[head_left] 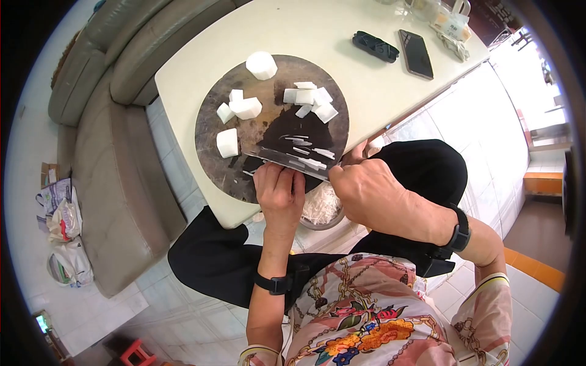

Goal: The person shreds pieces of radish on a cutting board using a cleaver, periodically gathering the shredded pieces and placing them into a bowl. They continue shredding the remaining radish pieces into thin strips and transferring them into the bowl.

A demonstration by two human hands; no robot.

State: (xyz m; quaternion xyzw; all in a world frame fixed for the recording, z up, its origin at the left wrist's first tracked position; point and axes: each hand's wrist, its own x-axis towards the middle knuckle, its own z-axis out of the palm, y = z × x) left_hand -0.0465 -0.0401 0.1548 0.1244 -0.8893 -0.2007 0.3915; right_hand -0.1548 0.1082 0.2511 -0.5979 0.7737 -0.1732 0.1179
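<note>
My right hand [369, 189] is wrapped around the handle of a kitchen knife [287, 160], and the fist hides the handle. The wide blade lies across the near part of a round, dark-stained cutting board [210, 174]. Close against the blade, the fingers of my left hand [279, 189] are bent and pressed together; what lies under them is hidden. Thin white strips [314, 163] stick to the blade and lie just beyond it. Peeled white vegetable chunks [227, 143] sit at the board's left, with flat white slices [311, 97] toward its right.
Below the board's near edge, a bowl [326, 226] holds white shreds [321, 204] between my knees. A dark case [375, 46] and a phone [416, 53] rest on the pale table [293, 30]. A grey sofa [116, 183] stands at left, a red stool [138, 354] at lower left.
</note>
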